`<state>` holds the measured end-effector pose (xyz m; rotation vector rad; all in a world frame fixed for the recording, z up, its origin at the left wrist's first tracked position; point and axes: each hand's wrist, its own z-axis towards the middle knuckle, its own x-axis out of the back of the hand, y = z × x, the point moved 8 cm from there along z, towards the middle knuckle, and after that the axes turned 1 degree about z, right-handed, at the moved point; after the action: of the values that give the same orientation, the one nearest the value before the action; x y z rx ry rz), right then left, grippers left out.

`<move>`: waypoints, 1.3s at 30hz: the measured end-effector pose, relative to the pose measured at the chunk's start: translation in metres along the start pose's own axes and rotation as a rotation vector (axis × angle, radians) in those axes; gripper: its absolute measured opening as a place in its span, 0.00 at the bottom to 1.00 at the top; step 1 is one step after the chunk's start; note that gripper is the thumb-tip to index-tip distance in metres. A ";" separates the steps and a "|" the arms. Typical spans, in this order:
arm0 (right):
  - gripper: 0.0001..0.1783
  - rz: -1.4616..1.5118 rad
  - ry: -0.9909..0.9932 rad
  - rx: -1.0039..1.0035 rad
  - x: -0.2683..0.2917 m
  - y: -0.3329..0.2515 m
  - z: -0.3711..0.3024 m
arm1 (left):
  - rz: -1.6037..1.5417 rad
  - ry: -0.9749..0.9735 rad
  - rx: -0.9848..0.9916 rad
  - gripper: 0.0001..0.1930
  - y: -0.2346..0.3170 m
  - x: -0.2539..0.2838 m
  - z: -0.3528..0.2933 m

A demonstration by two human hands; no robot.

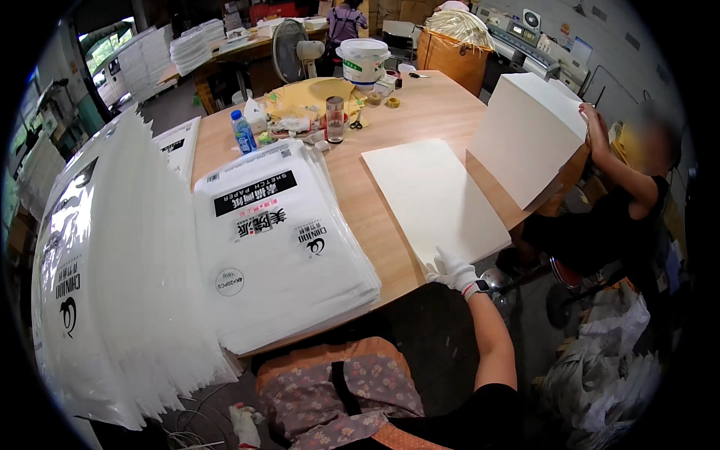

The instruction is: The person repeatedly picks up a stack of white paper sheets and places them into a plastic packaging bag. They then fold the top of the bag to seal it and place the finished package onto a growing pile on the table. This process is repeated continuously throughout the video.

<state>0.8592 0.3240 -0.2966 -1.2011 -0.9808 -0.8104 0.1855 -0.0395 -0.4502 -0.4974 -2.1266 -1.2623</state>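
Paper (435, 196) lies on the table (349, 187), right of the view's centre, toward two o'clock. The person's right hand (452, 273), gloved, rests at its six o'clock edge, fingers partly spread and aimed at eleven o'clock; whether they pinch any sheet cannot be told. The bare forearm (491, 337) slants in from five o'clock, wrist banded. Low at seven o'clock, the gloved left hand (246, 424) hangs apart from the table, its grip unreadable. Bags (281, 300) lie at nine o'clock from the paper.

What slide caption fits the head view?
Gloved right hand at the near edge of white paper, stacked printed plastic packaging to its left.
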 end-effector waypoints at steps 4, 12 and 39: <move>0.24 0.136 0.217 0.013 -0.009 0.044 0.001 | -0.618 0.030 0.185 0.06 0.166 0.005 0.022; 0.09 -0.593 0.652 0.256 0.074 -0.125 -0.043 | -0.898 -1.000 -0.146 0.22 0.480 -0.191 0.063; 0.11 0.762 0.214 -0.241 0.093 -0.181 -0.158 | 0.323 0.008 -0.526 0.15 0.386 -0.026 0.230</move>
<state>0.7580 0.1336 -0.1550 -1.5130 -0.2016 -0.4309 0.3626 0.3456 -0.2992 -1.0084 -1.6044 -1.6141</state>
